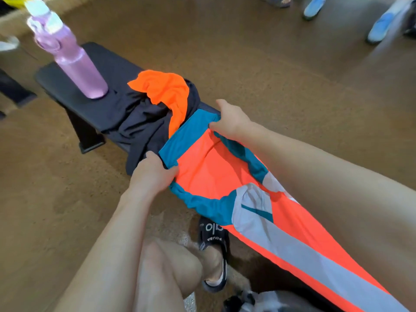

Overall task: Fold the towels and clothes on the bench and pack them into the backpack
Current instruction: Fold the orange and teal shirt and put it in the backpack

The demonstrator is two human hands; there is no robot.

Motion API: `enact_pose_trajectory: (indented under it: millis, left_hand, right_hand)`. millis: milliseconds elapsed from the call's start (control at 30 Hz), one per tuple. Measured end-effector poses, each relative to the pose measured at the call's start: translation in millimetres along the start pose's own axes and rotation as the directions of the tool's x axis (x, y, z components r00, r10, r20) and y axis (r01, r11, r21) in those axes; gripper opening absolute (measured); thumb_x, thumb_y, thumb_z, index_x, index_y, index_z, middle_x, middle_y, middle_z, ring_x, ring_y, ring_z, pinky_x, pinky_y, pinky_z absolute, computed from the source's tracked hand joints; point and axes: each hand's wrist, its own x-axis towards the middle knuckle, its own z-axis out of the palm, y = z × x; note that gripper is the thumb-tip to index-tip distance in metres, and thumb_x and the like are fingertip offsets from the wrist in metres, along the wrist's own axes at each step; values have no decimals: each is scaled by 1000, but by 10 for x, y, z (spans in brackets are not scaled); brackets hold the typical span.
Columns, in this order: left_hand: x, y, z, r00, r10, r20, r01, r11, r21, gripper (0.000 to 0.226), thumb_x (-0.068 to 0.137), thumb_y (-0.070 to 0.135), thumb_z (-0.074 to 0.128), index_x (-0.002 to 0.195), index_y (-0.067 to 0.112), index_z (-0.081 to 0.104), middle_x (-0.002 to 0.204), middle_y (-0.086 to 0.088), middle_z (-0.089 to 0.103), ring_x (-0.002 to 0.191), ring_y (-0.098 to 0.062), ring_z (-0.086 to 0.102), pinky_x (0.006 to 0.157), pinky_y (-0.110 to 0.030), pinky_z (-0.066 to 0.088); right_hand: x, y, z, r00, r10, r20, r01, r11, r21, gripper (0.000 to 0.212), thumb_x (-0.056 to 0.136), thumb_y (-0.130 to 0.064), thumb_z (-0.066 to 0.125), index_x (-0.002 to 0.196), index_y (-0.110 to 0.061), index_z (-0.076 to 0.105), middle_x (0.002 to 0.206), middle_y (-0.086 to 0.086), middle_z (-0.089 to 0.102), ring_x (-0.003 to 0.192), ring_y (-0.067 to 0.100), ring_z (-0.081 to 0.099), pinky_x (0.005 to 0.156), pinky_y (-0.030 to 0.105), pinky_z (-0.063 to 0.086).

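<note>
From your head camera, your left hand (151, 174) grips the teal waistband of the orange garment (209, 167) at 7 o'clock of centre, and your right hand (229, 122) pinches the same band at 1 o'clock. The garment stretches between them over the counter (94, 64), touching a dark cloth (135, 118) and orange towel (164, 88); a purple bottle (74, 61) stands at 10 o'clock.

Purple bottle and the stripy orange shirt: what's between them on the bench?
Head view: a crumpled black garment with an orange cloth lying on it.
</note>
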Motion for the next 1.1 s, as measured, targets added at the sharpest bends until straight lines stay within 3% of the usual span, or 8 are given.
enact_pose_trajectory:
  millis: [167,267,367,533,700,867,1000,1100]
  left_hand:
    - [73,-11,-41,998,40,53,-28,979,-204,28,80,27,64,63,16,45,66,-12,62,72,-36,70,68,-42,60]
    - [22,26,-116,1000,28,5,-24,920,-391,15,81,28,59,77,14,56,78,-7,68,76,-28,69,76,-51,61]
    - [-105,51,-212,997,63,-32,-71,845,-530,12,73,29,56,82,24,63,75,-3,64,70,-21,61,78,-56,58]
    - [-674,321,-346,940,258,-222,-340,688,-641,27,82,-1,59,93,22,66,66,-2,48,60,-7,42,57,-20,38]
    - [-1334,829,-81,681,716,-154,-700,574,-426,38,78,0,61,96,33,61,63,6,45,58,-5,41,59,-21,37]
    - [-1772,1290,361,343,936,78,-929,351,-121,30,78,18,59,108,24,58,67,14,41,72,-11,43,61,-30,26]
    - [-2107,1441,884,284,932,228,-955,295,-19,25,83,22,57,107,23,50,96,-2,64,93,-30,59,64,-43,43]
    - [-2258,1447,1245,290,908,300,-957,279,81,24,87,20,53,110,19,49,104,-5,64,97,-35,61,64,-45,44]
  right_hand:
    - [189,-81,17,1000,17,10,-16,997,-71,40,85,-17,62,124,-18,61,116,6,66,115,31,61,82,34,50]
    - [214,-139,-33,998,10,70,-13,999,30,39,85,-5,51,114,-22,70,93,4,70,86,24,67,76,32,54]
    - [172,-189,-104,988,17,154,-70,937,343,43,83,3,36,102,-17,69,74,13,69,71,31,72,69,40,62]
    - [-207,-2,-477,989,-10,145,-94,720,688,39,82,13,33,96,-5,65,79,17,63,60,22,60,57,30,56]
    - [-1040,582,-932,996,33,86,-90,524,847,35,83,19,31,72,-6,52,50,1,56,46,8,56,52,20,49]
    - [-1891,1496,-1120,985,169,41,-117,472,874,44,82,19,39,61,-12,62,85,22,57,77,26,58,68,28,48]
    - [-2482,2037,-1048,959,273,76,-218,539,813,40,87,21,31,77,-8,57,63,11,59,56,17,55,51,19,42]
    - [-2679,2326,-833,915,387,117,-340,581,740,40,92,16,33,85,-10,63,83,20,57,71,27,52,60,31,43]
